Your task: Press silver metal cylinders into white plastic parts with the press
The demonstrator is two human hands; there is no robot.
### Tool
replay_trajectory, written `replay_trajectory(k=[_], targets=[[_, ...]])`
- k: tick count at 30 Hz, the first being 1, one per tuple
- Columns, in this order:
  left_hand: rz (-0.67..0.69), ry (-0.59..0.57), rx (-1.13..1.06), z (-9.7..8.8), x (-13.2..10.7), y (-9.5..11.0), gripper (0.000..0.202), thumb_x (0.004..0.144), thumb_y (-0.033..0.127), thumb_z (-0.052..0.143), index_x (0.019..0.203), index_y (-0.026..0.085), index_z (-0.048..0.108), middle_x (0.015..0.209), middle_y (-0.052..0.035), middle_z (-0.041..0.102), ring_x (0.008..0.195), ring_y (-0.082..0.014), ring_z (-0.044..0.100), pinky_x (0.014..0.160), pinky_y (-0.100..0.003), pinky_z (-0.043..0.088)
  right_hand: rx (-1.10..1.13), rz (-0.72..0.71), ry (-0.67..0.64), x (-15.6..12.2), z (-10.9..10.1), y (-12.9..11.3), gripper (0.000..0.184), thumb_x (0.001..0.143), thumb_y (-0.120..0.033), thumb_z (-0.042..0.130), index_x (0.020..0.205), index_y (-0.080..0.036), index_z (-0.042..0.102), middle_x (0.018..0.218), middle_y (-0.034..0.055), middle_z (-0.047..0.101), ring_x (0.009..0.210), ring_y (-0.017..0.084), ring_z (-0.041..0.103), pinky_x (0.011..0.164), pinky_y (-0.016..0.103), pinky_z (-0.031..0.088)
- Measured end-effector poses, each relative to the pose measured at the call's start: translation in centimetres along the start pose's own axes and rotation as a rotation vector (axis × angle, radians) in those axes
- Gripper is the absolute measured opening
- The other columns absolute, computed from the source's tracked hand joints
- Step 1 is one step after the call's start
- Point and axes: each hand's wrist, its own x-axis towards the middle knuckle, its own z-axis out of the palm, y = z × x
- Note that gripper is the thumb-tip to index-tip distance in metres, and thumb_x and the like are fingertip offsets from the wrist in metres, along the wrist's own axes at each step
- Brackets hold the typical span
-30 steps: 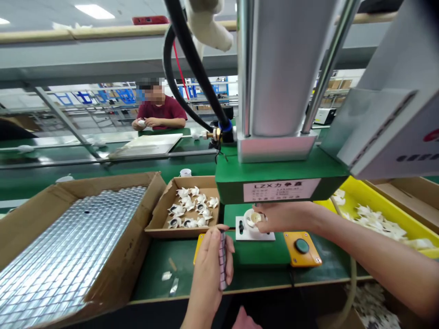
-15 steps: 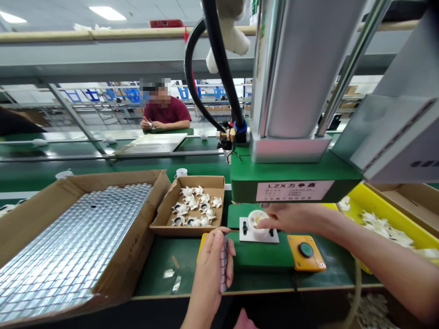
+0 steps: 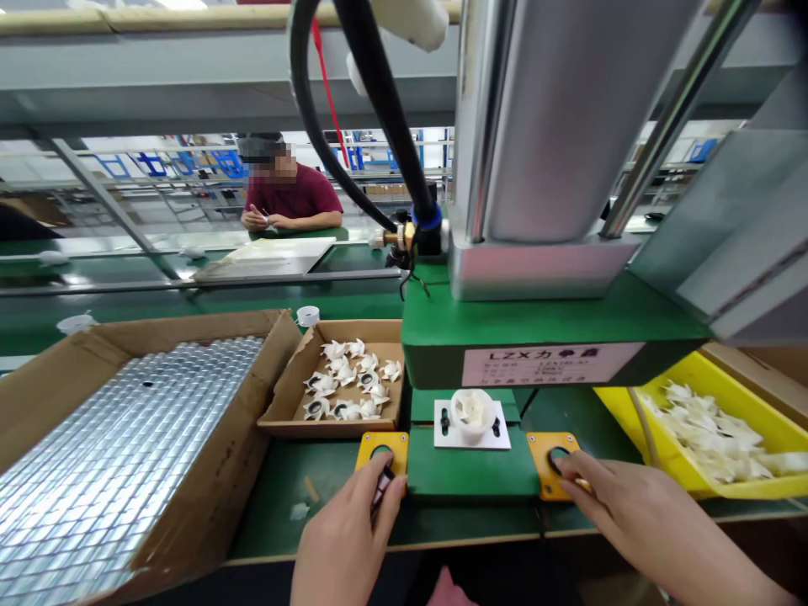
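Note:
My left hand (image 3: pixel 347 526) is closed around a short stack of shiny metal rings (image 3: pixel 382 488), mostly hidden by the fingers. Its fingertips are at the left push button (image 3: pixel 382 453) on a yellow box. On the other side, my right hand (image 3: pixel 624 497) has its fingertips on the right push button (image 3: pixel 556 459), fingers extended and holding nothing. Between the hands, a white fan wheel (image 3: pixel 470 410) sits in a round white holder (image 3: pixel 475 431) on a white plate (image 3: pixel 445 439), beneath the green press head (image 3: pixel 435 358).
At left stands a cardboard box (image 3: pixel 183 497) packed with rows of metal rings. A smaller carton (image 3: pixel 296 427) holds several white fan wheels with dark centres. More white fan parts fill a yellow bin (image 3: pixel 757 490) at right. Across the line sits a person (image 3: pixel 303 198).
My right hand has left the holder and moved down to the right button. My left hand has shifted left and down to the left button, keeping the rings. The camera view has tilted down.

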Motion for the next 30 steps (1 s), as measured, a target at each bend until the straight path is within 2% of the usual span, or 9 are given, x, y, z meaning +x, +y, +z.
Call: replay_trajectory(k=[5,11,14,17,19,22,25,27,30], targets=[[-0.05,0.031,0.004,0.3,0.2,0.1,0.031,0.073,0.042,0.066,0.103,0.033,0.067,0.096,-0.0037,0.073,0.083,-0.0284,0.067,0.069,-0.029,0.046,-0.049,0.051,-0.058,-0.3,1.1,-0.4,0.023,0.094,-0.036,0.036,0.091,-0.025,0.056,0.073,0.0023,0.066,0.063,0.02,0.064,0.053,0.03,0.042],[-0.151,-0.072,-0.104,-0.9,1.1,0.4,0.028,0.077,0.047,0.059,0.098,0.029,0.066,0.088,-0.0036,0.071,0.078,-0.0248,0.064,0.073,-0.031,0.047,0.18,0.07,-0.052,0.6,-0.9,0.2,0.02,0.091,-0.039,0.042,0.097,-0.028,0.058,0.087,0.0014,0.07,0.071,0.019,0.066,0.058,0.028,0.049],[-0.222,-0.099,-0.342,-1.0,1.1,1.6,0.035,0.079,0.049,0.056,0.105,0.025,0.06,0.081,-0.003,0.069,0.054,-0.0159,0.057,0.054,-0.026,0.046,0.321,0.136,-0.079,1.7,-1.9,-0.1,0.024,0.09,-0.043,0.045,0.108,-0.032,0.054,0.105,0.0003,0.067,0.082,0.019,0.066,0.07,0.03,0.051],[-0.303,-0.105,-0.693,-0.4,1.2,3.8,0.034,0.083,0.049,0.05,0.106,0.024,0.05,0.082,-0.0013,0.067,0.034,-0.0058,0.039,0.032,-0.02,0.031,0.492,0.162,-0.109,3.6,-2.5,-1.3,0.04,0.087,-0.047,0.048,0.125,-0.034,0.042,0.118,0.0008,0.061,0.087,0.017,0.063,0.078,0.031,0.051],[-0.335,-0.129,-0.863,0.3,1.3,5.3,0.03,0.083,0.048,0.05,0.101,0.023,0.048,0.081,-0.0003,0.065,0.031,-0.0028,0.035,0.028,-0.016,0.023,0.588,0.175,-0.113,5.5,-2.8,-2.3,0.048,0.084,-0.049,0.053,0.127,-0.031,0.041,0.112,0.0024,0.062,0.08,0.016,0.062,0.072,0.03,0.051],[-0.342,-0.244,-0.986,1.2,1.4,6.6,0.031,0.083,0.048,0.051,0.099,0.022,0.047,0.078,-0.0001,0.065,0.03,-0.0019,0.036,0.027,-0.014,0.023,0.655,0.22,-0.096,8.7,-3.3,-4.1,0.041,0.078,-0.053,0.059,0.104,-0.022,0.056,0.084,0.0025,0.064,0.065,0.016,0.057,0.06,0.029,0.047],[-0.316,-0.315,-1.003,1.5,1.2,6.9,0.032,0.083,0.05,0.05,0.099,0.022,0.047,0.079,-0.0003,0.065,0.03,-0.001,0.036,0.026,-0.013,0.024,0.822,0.12,-0.026,11.2,-3.8,-5.8,0.038,0.077,-0.054,0.06,0.092,-0.02,0.058,0.077,0.0017,0.061,0.065,0.014,0.055,0.058,0.026,0.044],[-0.316,-0.299,-0.986,1.5,0.9,6.6,0.03,0.085,0.049,0.049,0.099,0.022,0.047,0.079,-0.0002,0.065,0.03,-0.0001,0.035,0.027,-0.011,0.023,0.956,0.076,-0.021,11.9,-3.9,-6.6,0.035,0.081,-0.054,0.056,0.09,-0.02,0.059,0.072,0.0009,0.058,0.062,0.013,0.052,0.055,0.024,0.043],[-0.351,-0.24,-0.97,1.1,0.6,6.1,0.028,0.085,0.046,0.048,0.099,0.022,0.048,0.077,0.0002,0.065,0.03,0.0005,0.034,0.027,-0.011,0.021,1.087,0.152,-0.129,11.7,-3.9,-7.2,0.037,0.085,-0.054,0.049,0.09,-0.019,0.059,0.063,-0.0002,0.054,0.051,0.009,0.045,0.044,0.02,0.037]])
